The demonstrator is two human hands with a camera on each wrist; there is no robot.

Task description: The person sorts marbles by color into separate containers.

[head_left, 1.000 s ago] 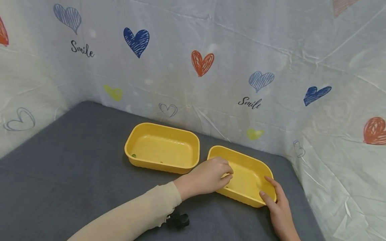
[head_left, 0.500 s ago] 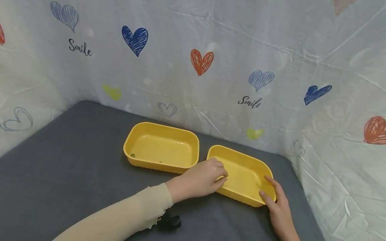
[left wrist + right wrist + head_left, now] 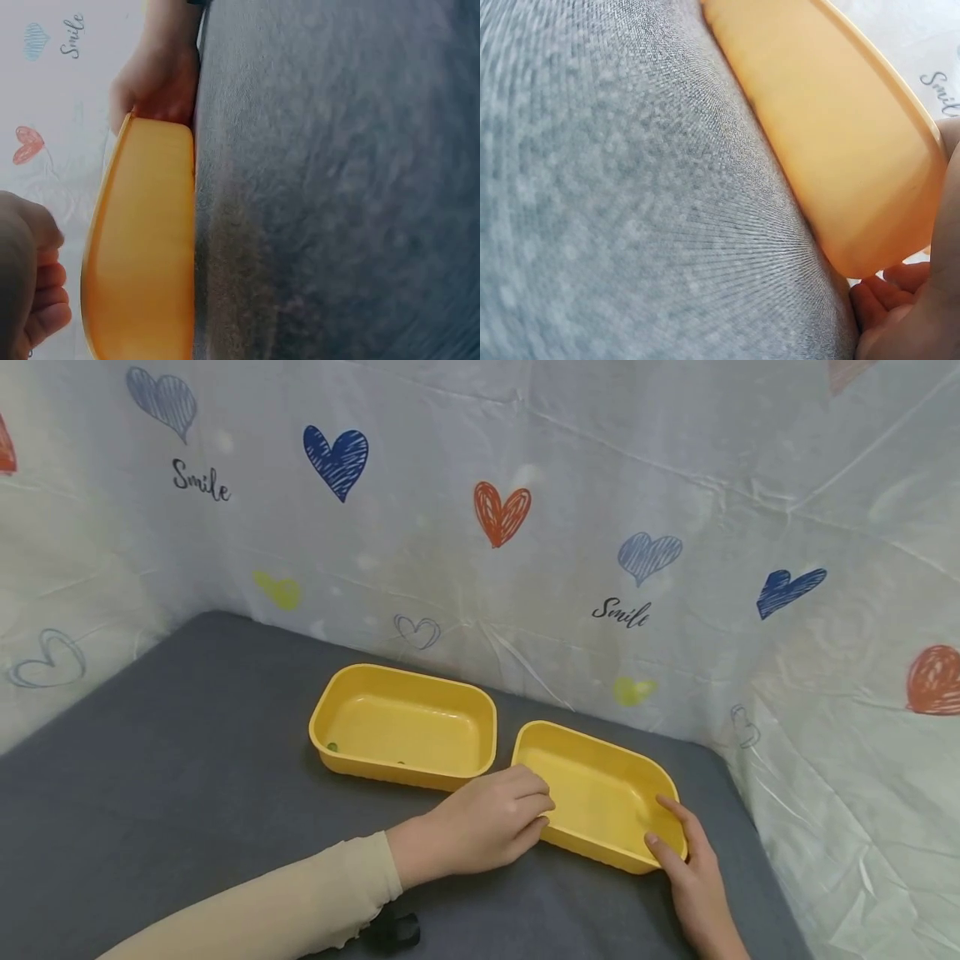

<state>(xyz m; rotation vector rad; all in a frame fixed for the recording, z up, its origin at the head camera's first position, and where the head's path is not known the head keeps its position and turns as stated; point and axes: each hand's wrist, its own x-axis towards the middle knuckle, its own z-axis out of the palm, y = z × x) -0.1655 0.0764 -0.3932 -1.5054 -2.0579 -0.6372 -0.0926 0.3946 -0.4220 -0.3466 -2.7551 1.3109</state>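
My left hand (image 3: pixel 483 818) is over the near left corner of the right yellow tray (image 3: pixel 607 777), its fingers curled and thumb close to the index finger. The same hand (image 3: pixel 34 274) shows curled fingers beside the tray wall (image 3: pixel 142 240) in the left wrist view; I cannot tell whether its fingertips pinch something small. My right hand (image 3: pixel 697 877) grips the right end of that tray, thumb and a finger over the rim. In the right wrist view, its fingers (image 3: pixel 889 296) are under the corner of the tray wall (image 3: pixel 840 142).
A second yellow tray (image 3: pixel 405 675) stands to the left, holding a small green thing (image 3: pixel 332 747) and a tiny dark thing (image 3: pixel 401 763) by its front wall. Grey cloth (image 3: pixel 187 777) covers the table. A heart-printed curtain (image 3: pixel 420 552) hangs behind. A black device (image 3: pixel 393 933) is at the left wrist.
My left hand has drawn back leftward from inside the right tray to its near left corner. A small dark spot by that tray's front wall no longer shows. The right hand stays put.
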